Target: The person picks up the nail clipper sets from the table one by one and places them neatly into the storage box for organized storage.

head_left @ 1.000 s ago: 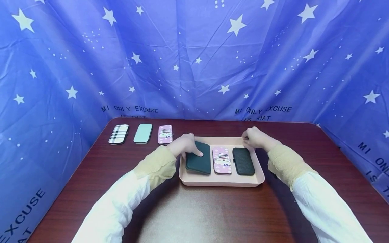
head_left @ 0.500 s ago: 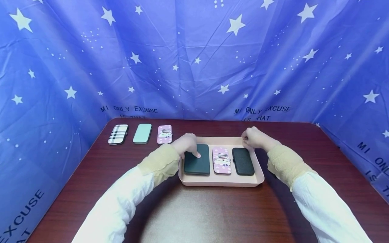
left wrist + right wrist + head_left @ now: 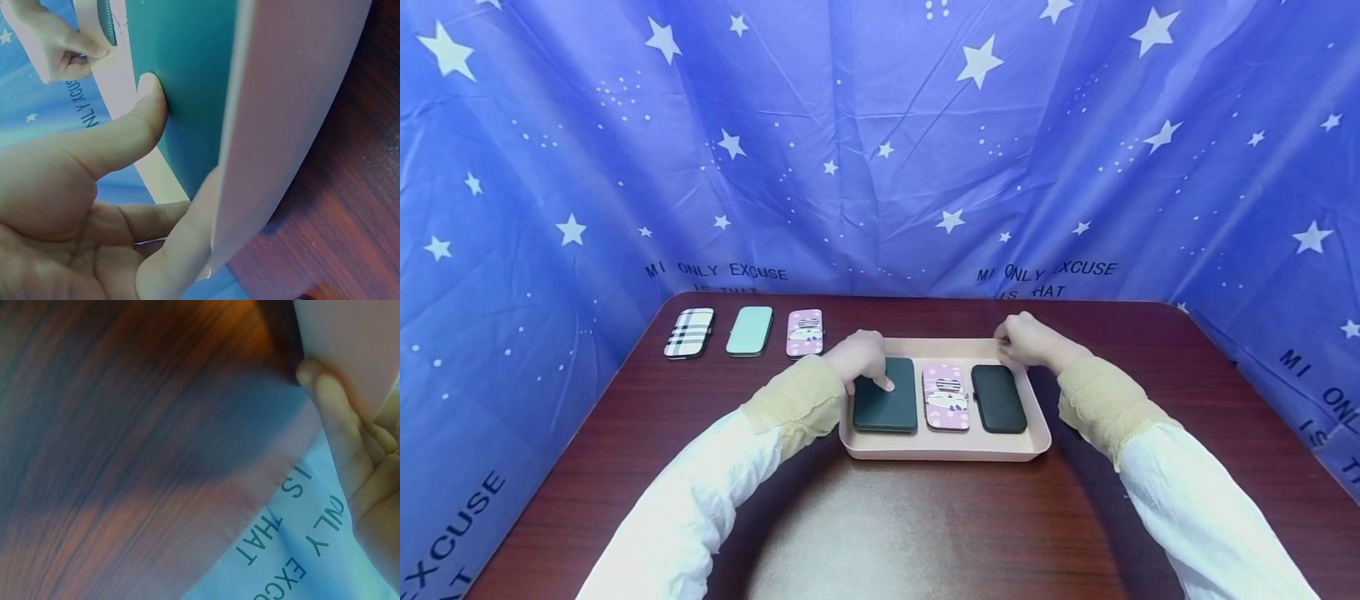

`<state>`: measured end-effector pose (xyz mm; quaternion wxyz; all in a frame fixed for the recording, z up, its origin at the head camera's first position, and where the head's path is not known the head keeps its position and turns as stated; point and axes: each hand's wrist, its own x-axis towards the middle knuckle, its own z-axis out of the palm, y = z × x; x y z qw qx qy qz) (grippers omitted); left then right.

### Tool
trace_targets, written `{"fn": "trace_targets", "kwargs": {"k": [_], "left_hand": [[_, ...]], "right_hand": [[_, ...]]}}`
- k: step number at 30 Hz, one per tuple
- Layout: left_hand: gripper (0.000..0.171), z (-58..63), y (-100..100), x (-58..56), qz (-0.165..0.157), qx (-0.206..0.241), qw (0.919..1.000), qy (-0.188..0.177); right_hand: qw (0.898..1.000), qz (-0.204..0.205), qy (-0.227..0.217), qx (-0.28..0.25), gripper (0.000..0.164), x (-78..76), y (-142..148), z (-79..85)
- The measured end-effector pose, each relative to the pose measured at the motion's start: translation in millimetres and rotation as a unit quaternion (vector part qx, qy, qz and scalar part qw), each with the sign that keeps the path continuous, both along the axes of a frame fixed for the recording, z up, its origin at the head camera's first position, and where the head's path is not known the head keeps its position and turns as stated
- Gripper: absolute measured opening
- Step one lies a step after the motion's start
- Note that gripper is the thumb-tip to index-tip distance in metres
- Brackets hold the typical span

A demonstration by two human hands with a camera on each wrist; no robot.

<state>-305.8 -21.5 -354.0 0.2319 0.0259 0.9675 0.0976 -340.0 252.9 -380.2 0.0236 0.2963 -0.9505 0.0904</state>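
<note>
In the head view a flat dark green case (image 3: 887, 412) lies in the left part of a shallow pale pink tray (image 3: 940, 455). My left hand (image 3: 861, 358) holds this case, thumb on its top; the left wrist view shows the fingers tucked between the case (image 3: 187, 69) and the tray wall (image 3: 281, 112). Beside it in the tray are a pink case with a cartoon print (image 3: 947, 410) and a black textured case (image 3: 1000, 400). The tray's far right corner is pinched by my right hand (image 3: 1032, 340), with fingers outside the wall (image 3: 356, 337).
On the brown table (image 3: 880, 517), left of the tray, lie a plaid case (image 3: 690, 333), a mint green case (image 3: 750, 331) and another pink printed case (image 3: 806, 332) in a row. A blue star-patterned curtain (image 3: 820, 108) hangs behind the table and along its sides.
The dark green case was tilted in my left hand a second ago and has come down flat in the tray. My right hand has stayed at the tray's corner.
</note>
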Motion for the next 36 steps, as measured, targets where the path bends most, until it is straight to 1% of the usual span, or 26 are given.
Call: {"fn": "trace_targets", "kwargs": {"k": [5,9,12,17,20,23,25,27,30,33,36], "left_hand": [[0.072,0.5,0,-0.2,-0.005,-0.011,0.9998,0.015],[0.074,3.1,2,0.2,-0.025,-0.05,0.9975,0.044],[0.074,5.0,4,1.0,-0.04,-0.08,0.9943,0.058],[0.073,10.0,8,4.8,-0.054,-0.101,0.9915,0.061],[0.074,10.7,10,7.1,-0.073,-0.118,0.9882,0.066],[0.075,9.7,10,7.0,-0.09,-0.132,0.9846,0.071],[0.074,8.8,9,6.5,-0.102,-0.132,0.9831,0.076],[0.07,8.6,7,7.2,-0.115,-0.123,0.9822,0.083],[0.064,7.9,6,9.7,-0.131,-0.11,0.9804,0.097],[0.058,7.5,8,12.1,-0.126,-0.101,0.9813,0.105],[0.056,7.3,12,13.3,-0.106,-0.103,0.9834,0.105]], "right_hand": [[1.0,-0.002,-0.003,0.003,0.026,0.4,-1,1.5],[1.0,-0.001,0.0,0.005,0.026,-0.2,-2,2.5],[1.0,-0.002,0.0,0.004,0.026,-0.8,-1,2.9],[1.0,-0.004,0.0,0.005,0.026,0.2,0,2.9],[1.0,0.002,0.002,0.001,0.026,1.1,0,0.8],[1.0,0.011,0.014,-0.002,0.025,0.9,0,-1.1],[1.0,0.01,0.014,-0.002,0.026,1.3,-1,-1.4],[1.0,0.009,0.011,-0.001,0.025,2.4,-2,-1.5],[1.0,0.003,-0.002,0.0,0.025,5.1,-3,-0.5],[1.0,0.001,0.001,0.0,0.024,7.5,-3,1.0],[1.0,0.003,0.009,-0.003,0.022,9.3,-2,1.8]]}}
